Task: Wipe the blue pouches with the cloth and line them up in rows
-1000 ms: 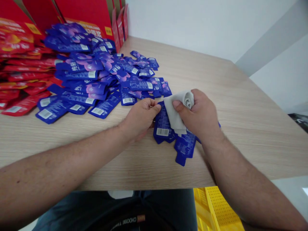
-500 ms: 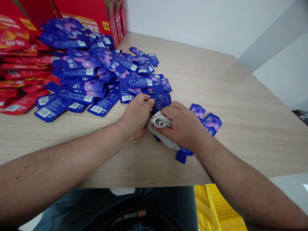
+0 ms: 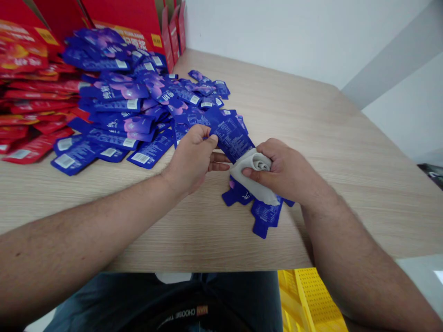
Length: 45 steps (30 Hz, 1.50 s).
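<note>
A blue printed pouch [image 3: 232, 137] is pinched at its left edge between the thumb and fingers of my left hand [image 3: 194, 159]. My right hand [image 3: 287, 168] is closed round a folded, light grey cloth [image 3: 254, 168], which presses against the lower right end of that pouch. Part of the pouch is hidden behind the cloth. Below the cloth, a few more blue pouches [image 3: 268, 213] lie on the table, partly covered. The other fingers of my left hand stretch out beneath the held pouch.
A heap of blue pouches [image 3: 117, 122] covers the left of the wooden table [image 3: 311, 115]. Red pouches [image 3: 38, 108] are stacked farther left, with red cardboard boxes [image 3: 124, 18] behind. A yellow plastic crate [image 3: 311, 295] stands below the front edge.
The held pouch is lifted and tilted, its lower end swung right. My right hand and the cloth have moved right, now covering the pouches that lay beyond that hand.
</note>
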Available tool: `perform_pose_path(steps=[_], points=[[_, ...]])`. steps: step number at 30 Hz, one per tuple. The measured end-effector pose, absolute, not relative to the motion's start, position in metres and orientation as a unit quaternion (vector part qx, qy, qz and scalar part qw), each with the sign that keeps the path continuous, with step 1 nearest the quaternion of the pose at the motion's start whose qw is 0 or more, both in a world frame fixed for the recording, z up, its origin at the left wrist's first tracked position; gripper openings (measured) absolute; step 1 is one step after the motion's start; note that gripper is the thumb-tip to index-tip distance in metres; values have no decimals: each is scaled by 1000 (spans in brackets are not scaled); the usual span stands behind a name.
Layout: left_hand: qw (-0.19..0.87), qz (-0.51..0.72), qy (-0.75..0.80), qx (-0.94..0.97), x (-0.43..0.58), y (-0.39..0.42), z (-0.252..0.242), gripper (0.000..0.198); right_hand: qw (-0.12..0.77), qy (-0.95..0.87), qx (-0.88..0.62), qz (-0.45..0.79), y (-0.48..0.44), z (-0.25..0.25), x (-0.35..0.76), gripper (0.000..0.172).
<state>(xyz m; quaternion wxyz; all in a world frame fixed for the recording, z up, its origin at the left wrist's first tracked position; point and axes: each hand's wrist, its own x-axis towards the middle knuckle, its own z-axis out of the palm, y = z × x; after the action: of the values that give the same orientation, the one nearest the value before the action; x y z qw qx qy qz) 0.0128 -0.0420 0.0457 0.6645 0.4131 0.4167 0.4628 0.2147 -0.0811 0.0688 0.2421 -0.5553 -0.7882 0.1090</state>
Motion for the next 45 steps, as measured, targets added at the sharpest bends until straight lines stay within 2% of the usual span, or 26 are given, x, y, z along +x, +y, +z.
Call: perform_pose_path(steps=[4, 7, 12, 15, 20, 23, 27, 32, 34, 37, 40, 45], points=[[649, 433, 413, 470, 11, -40, 41, 10, 289, -728, -610, 118, -77, 72, 220, 25], [651, 407, 400, 501, 10, -42, 38, 9, 292, -728, -601, 152, -76, 70, 221, 26], [682, 322, 350, 555, 8, -49, 40, 7, 389, -670, -611, 165, -74, 63, 220, 34], [672, 289, 334, 595, 7, -51, 39, 6, 388, -669, -604, 192, -74, 61, 220, 35], [663, 238, 301, 643, 7, -51, 32, 8, 363, -697, -600, 150, -76, 65, 217, 31], [650, 245, 301, 652, 7, -50, 31, 7, 341, -717, -592, 139, -76, 67, 217, 30], [644, 288, 325, 630, 6, -49, 31, 8, 362, -705, -602, 98, -78, 66, 213, 23], [669, 371, 346, 542, 4, -40, 30, 12, 281, -833, -453, 150, -93, 68, 204, 18], [687, 371, 345, 521, 3, -36, 31, 13, 274, -842, -438, 158, -95, 70, 206, 16], [709, 345, 338, 514, 0, -33, 35, 12, 302, -818, -476, 117, -90, 71, 216, 20], [718, 324, 324, 524, -2, -35, 38, 13, 345, -738, -579, 42, -80, 71, 226, 22], [687, 347, 315, 555, -5, -31, 33, 11, 392, -630, -670, -3, -72, 67, 235, 24]])
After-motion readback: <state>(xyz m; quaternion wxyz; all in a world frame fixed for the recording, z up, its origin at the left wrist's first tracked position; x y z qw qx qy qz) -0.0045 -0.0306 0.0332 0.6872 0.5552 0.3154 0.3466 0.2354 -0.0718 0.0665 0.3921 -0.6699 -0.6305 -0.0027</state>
